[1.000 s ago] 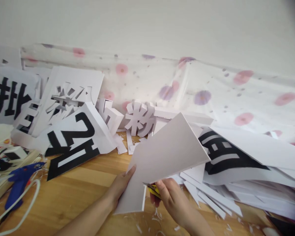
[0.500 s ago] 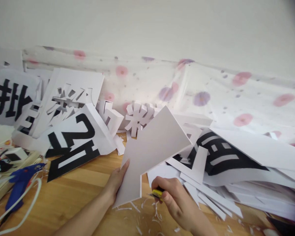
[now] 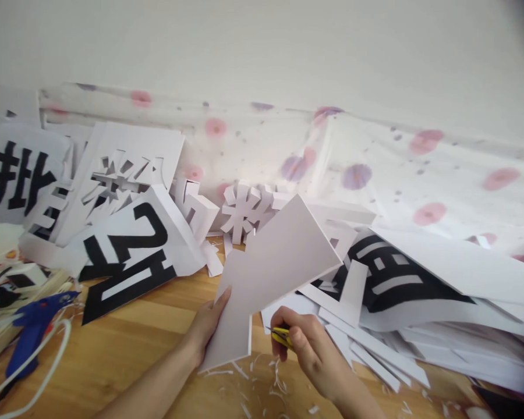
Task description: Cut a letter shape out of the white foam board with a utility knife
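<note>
My left hand [image 3: 212, 326] grips the lower left edge of a white foam board [image 3: 279, 256], thumb on its face. The board is tilted up over the table and has a notch cut into its lower right side. In my right hand [image 3: 312, 349] is a yellow utility knife [image 3: 283, 337], fingers closed round its body. Its blade points left, a little to the right of the board's notched edge and apart from it. Thin white shavings [image 3: 277, 375] lie on the wood below.
A blue glue gun [image 3: 28, 337] with a white cord lies at the left. Boards with black characters [image 3: 131, 244] and cut-out white letters [image 3: 240, 212] stand at the back. White sheets and strips [image 3: 441, 343] pile up at the right of the wooden table [image 3: 148, 331].
The top of the board has tipped slightly down and to the right. My right hand has turned a little, showing more of the yellow knife.
</note>
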